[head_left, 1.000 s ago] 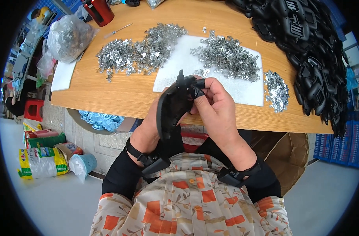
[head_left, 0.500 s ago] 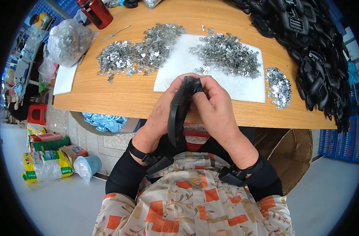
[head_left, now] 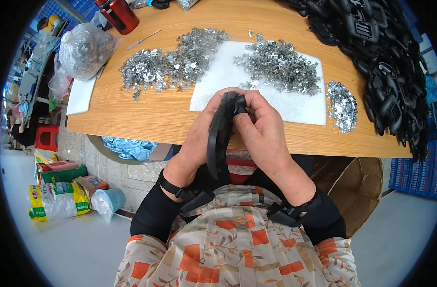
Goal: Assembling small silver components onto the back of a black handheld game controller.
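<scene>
A black plastic game controller shell (head_left: 217, 138) is held up on edge in front of me, its curved grip pointing down. My left hand (head_left: 199, 131) is closed round its left side. On the other side my right hand (head_left: 261, 122) pinches the upper end, thumb pressed against it; whether a small part sits under those fingertips is hidden. Just beyond my hands, a white foam sheet (head_left: 204, 93) lies on the wooden table (head_left: 146, 119). A heap of small silvery metal clips (head_left: 283, 67) rests on the sheet.
More metal pieces (head_left: 175, 62) lie left of the sheet, a smaller pile (head_left: 342, 106) to its right. Black controller shells (head_left: 388, 86) are heaped along the right edge. A screwdriver (head_left: 144, 39), red flask (head_left: 117, 16) and filled plastic bag (head_left: 84, 51) stand at left. A cardboard box (head_left: 350, 191) is below.
The whole scene sits slightly further right in the picture, as from a small head movement. Both hands keep the same hold on the controller shell.
</scene>
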Motion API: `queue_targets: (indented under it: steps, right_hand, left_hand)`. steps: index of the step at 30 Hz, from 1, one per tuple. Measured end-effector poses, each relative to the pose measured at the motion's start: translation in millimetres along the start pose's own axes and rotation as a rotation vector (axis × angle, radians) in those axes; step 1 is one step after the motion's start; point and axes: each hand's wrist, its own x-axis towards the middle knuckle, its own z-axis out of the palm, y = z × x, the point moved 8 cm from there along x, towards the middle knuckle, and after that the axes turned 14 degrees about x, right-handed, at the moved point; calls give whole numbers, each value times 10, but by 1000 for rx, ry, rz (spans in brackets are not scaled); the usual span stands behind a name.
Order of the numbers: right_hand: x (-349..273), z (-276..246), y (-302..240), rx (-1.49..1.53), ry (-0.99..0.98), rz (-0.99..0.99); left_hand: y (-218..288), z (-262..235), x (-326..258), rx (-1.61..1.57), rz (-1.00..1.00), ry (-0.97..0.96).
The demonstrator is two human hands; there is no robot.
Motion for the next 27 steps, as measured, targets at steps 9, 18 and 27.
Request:
queue_targets:
  steps: [9,18,27]
  right_hand:
    - [-102,-97,-151,244,-29,36]
    - [-237,-504,-176,204,-1,30]
    - [-135,-460,-295,239,-128,188]
  left_hand:
    - [24,-31,22,-758,71,-392]
    - [3,-105,73,-677,-82,-397]
    - [383,-284,379,663,262,-71]
